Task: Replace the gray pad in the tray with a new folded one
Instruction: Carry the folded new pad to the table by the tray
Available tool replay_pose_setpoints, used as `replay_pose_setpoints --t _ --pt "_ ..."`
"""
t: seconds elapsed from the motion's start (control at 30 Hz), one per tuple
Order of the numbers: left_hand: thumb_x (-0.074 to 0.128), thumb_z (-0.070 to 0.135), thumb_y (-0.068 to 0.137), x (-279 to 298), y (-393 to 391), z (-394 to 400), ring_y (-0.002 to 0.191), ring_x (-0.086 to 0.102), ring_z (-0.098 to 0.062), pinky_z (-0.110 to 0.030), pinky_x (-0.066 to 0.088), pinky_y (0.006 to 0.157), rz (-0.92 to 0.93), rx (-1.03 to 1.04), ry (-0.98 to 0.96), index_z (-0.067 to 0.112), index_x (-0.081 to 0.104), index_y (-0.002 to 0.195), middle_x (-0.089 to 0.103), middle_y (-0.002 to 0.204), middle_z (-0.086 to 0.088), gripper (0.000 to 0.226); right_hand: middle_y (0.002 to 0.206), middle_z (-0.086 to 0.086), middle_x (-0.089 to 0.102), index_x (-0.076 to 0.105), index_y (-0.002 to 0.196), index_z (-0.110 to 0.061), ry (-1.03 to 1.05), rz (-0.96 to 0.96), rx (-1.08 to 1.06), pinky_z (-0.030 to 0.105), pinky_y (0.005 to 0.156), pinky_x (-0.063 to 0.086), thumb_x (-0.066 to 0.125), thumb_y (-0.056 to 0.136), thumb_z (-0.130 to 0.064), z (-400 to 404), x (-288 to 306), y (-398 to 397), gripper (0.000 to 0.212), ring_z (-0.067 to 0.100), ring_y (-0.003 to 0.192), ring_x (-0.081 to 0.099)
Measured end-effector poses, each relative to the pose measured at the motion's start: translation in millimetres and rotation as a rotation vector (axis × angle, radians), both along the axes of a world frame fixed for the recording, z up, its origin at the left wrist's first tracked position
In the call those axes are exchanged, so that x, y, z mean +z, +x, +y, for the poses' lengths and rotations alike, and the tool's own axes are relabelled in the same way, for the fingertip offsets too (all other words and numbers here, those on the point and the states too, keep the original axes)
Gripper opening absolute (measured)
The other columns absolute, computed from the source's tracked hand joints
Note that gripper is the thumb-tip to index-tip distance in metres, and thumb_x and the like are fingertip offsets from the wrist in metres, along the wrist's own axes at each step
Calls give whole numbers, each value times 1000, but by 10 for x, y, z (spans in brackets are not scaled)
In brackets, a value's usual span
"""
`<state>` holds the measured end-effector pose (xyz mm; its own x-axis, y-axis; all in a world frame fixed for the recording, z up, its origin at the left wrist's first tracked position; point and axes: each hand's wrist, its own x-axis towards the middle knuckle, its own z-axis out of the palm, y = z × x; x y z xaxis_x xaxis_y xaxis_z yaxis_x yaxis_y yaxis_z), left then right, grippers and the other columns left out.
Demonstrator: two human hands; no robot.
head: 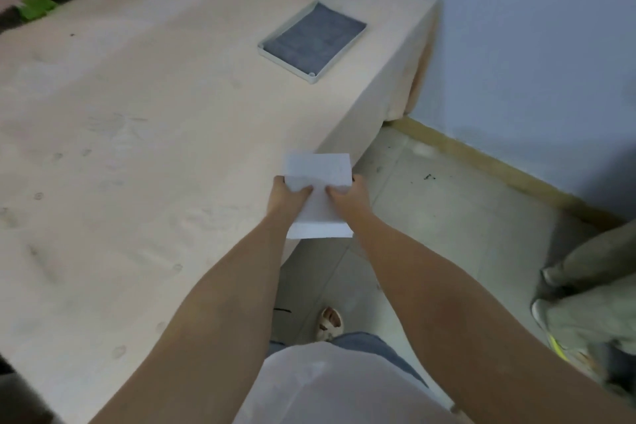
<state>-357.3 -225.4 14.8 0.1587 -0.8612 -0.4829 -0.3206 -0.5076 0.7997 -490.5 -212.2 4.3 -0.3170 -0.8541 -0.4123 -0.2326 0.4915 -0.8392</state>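
Evidently mid-fold, the left hand [288,194] and right hand [346,196] pinch a white rectangular paper pad [318,194], fingers [335,192] clamping its crease. Farther along the beige surface [137,113], the shallow gray plastic tray [311,77] keeps its dark gray pad [315,36], awaiting the swap.

Both forearms are bare to the elbow, no sleeves showing, and the left hand [287,194] and right hand [347,196] wear no gloves, rings or watch. A white top [330,385] covers the torso, with gray-blue trousers [371,344] below. One foot wears a pale open-toed sandal [331,323].
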Motion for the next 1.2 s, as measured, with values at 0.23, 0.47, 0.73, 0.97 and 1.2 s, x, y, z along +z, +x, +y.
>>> replay_pose_setpoints --t 0.23,0.47,0.73,0.97,1.2 --pt "65 19 87 94 -520 -377 88 53 -20 -27 39 69 -56 -141 -35 4 43 125 58 114 -14 46 103 3 47 37 128 -5 33 16 39 31 73 40 62 87 -19 -294 21 -710 50 22 95 52" --pt "70 20 83 104 -885 -871 91 54 -21 -27 40 70 -107 -219 -52 5 43 126 58 112 -11 53 107 2 45 34 131 -6 20 -5 20 31 76 40 64 87 -21 -676 5 -1105 55 21 96 50" --pt "69 26 83 8 -1371 -1727 89 54 -20 -27 43 68 -57 -251 -97 9 42 121 53 101 -2 50 104 0 47 36 128 -10 46 40 -19 32 76 42 65 86 -24 -1535 22 -1582 52 19 92 50" --pt "67 25 85 104 -1792 -2645 87 55 -20 -31 46 71 5 -271 -135 8 41 123 53 100 -1 49 113 2 50 36 129 -9 47 72 -86 32 79 41 67 85 -25 -2364 218 -1950 56 26 110 54" --pt "68 29 84 223 -1842 -3289 92 58 -23 -37 51 79 -31 -215 -206 8 42 118 54 100 -2 48 115 5 50 37 125 -9 23 126 0 37 85 46 66 86 -26 -3126 439 -2062 52 24 104 52"
